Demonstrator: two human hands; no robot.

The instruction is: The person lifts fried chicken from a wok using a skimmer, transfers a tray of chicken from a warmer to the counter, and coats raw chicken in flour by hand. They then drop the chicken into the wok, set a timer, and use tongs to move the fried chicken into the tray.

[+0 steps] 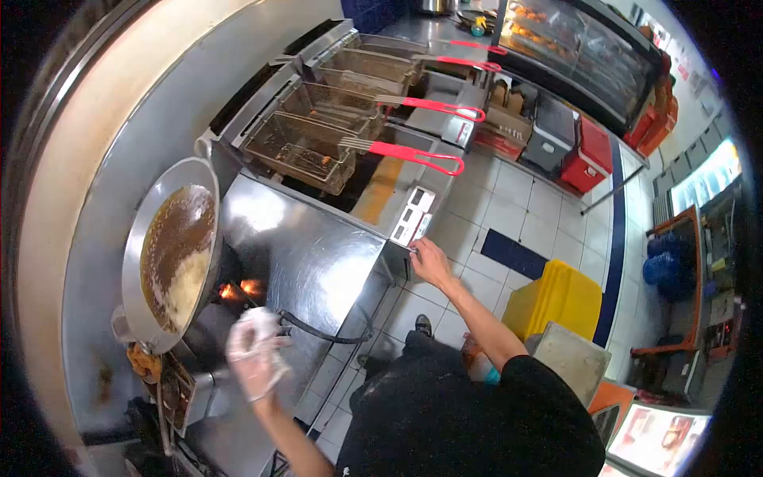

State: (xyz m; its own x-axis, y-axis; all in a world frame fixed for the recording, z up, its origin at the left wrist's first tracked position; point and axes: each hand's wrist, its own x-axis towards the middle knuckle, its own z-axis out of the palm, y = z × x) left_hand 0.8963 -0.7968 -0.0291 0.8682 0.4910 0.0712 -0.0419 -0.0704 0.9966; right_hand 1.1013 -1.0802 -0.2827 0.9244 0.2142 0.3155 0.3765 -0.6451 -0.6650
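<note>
My left hand (256,354) wears a clear plastic glove smeared with something white. It hovers beside the wok's burner, over the steel counter, its fingers curled but blurred, so I cannot make out whether anything is in them. My bare right hand (431,262) pinches a small knob at the front corner of the fryer control panel (412,216). To the left, a large wok (139,230) of dark oil sits over a flame (238,288), pale foam bubbling on its near side. Wire fryer baskets (298,151) with red handles (417,155) rest along the fryer.
A steel counter (306,246) separates wok and fryer. A black hose (326,335) loops at its near edge. On the tiled floor stand a yellow bin (556,302), a red cooler (586,155) and a grey cooler (554,131). A glass food display (576,48) is at the back right.
</note>
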